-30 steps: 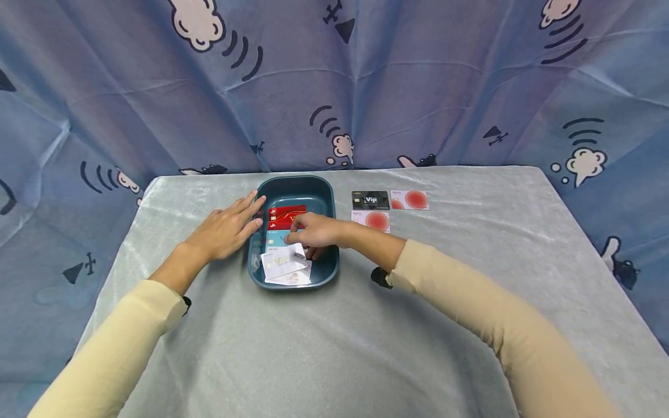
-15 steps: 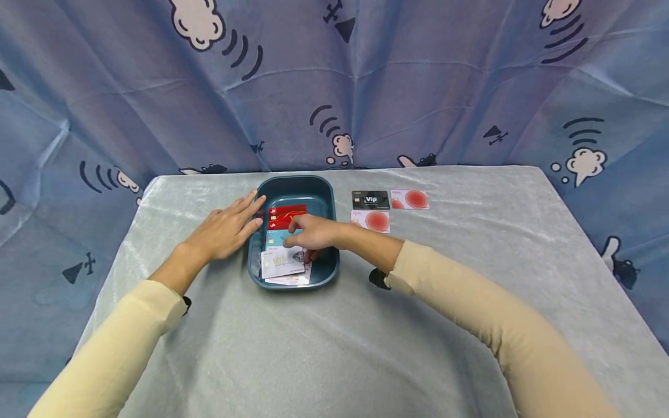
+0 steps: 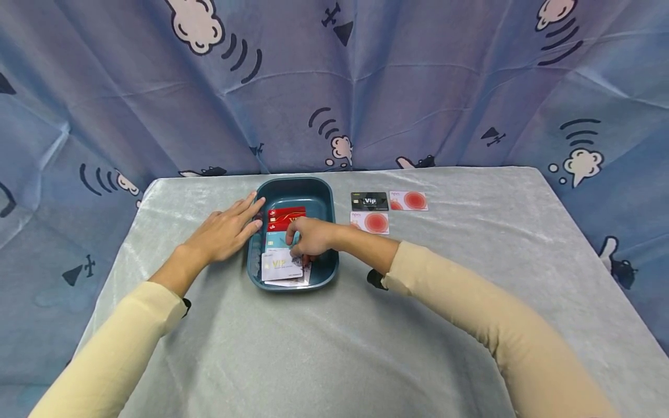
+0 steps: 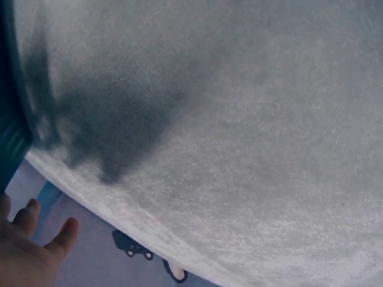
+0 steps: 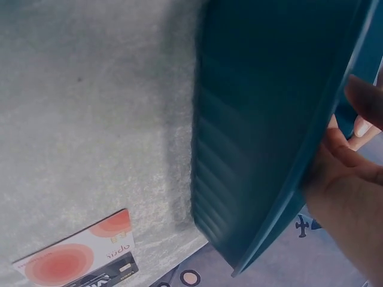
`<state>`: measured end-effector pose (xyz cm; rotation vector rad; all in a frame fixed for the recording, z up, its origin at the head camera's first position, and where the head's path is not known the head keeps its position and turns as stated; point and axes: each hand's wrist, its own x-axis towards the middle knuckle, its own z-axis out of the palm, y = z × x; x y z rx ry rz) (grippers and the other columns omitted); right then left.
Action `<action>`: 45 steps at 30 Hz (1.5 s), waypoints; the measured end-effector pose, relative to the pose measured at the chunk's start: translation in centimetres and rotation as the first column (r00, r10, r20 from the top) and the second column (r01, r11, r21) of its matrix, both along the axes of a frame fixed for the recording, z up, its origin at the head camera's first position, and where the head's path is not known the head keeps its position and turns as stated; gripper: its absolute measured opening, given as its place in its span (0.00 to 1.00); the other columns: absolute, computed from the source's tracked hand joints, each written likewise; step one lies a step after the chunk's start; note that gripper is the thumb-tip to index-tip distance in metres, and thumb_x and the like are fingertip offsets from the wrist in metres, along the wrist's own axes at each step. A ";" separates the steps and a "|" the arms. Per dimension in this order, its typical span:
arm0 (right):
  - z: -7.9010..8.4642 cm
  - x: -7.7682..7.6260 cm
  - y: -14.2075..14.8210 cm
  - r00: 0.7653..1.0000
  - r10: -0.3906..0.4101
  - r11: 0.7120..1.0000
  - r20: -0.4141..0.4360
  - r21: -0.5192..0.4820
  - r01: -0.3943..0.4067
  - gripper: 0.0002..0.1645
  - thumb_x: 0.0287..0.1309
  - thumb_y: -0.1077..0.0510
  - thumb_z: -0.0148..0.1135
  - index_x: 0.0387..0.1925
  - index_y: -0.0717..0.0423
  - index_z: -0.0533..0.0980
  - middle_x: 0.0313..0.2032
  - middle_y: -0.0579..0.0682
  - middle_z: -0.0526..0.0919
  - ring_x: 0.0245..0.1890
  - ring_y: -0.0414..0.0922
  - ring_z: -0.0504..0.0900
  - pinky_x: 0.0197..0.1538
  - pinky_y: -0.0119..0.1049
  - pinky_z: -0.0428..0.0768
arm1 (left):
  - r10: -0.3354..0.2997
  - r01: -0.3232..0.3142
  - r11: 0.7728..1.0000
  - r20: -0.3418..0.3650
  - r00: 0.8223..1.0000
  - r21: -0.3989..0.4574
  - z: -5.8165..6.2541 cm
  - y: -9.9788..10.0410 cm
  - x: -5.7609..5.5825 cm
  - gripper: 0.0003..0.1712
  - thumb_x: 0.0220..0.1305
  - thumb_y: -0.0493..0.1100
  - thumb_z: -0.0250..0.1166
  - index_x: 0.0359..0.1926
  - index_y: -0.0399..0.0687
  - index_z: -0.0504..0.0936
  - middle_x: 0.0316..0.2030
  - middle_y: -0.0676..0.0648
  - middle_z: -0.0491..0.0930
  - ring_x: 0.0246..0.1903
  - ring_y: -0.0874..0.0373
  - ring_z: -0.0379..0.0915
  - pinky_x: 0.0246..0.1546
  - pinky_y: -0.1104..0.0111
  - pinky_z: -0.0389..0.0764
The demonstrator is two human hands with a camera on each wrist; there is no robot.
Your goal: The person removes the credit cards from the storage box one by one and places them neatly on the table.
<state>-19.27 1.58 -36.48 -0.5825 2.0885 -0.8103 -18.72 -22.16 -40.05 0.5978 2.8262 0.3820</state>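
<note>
A dark blue tray (image 3: pixel 295 188) stands on the cloth in the head view, with several cards inside. My right hand (image 3: pixel 315 235) reaches over its right side. The thumb and curled fingers pinch the upper right corner of a white VIP card (image 3: pixel 279 265); partly hidden cards show beneath it. Just above lie a light blue card (image 3: pixel 275 239) and red cards (image 3: pixel 279 215). My left hand (image 3: pixel 223 229) rests against the tray's left rim, fingers extended. The left wrist view catches only a few fingertips. In the right wrist view, the tray wall (image 5: pixel 263 119) hides the cards.
To the right of the tray, a black VIP card (image 3: pixel 370 201) lies beside a white card with a red circle (image 3: pixel 409 201). Another red-circle card (image 3: pixel 373 223) is below the black one. A patterned curtain (image 3: pixel 418 87) hangs behind the table (image 3: pixel 334 348).
The white VIP card has turned from tilted to nearly level and shifted slightly left and down. My right hand has dropped slightly, its thumb now at the card's corner. My left hand has stayed put.
</note>
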 end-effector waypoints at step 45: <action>6.4 -3.3 7.5 0.959 -0.094 0.995 -0.266 -0.009 0.095 0.18 0.62 0.77 0.52 0.50 0.64 0.79 0.45 0.61 0.79 0.39 0.54 0.80 0.42 0.41 0.85 | 0.001 -0.001 1.000 -0.002 1.000 0.003 0.0 0.0 0.1 0.36 0.79 0.56 0.43 0.80 0.54 0.46 0.79 0.46 0.41 0.76 0.41 0.42 0.66 0.35 0.53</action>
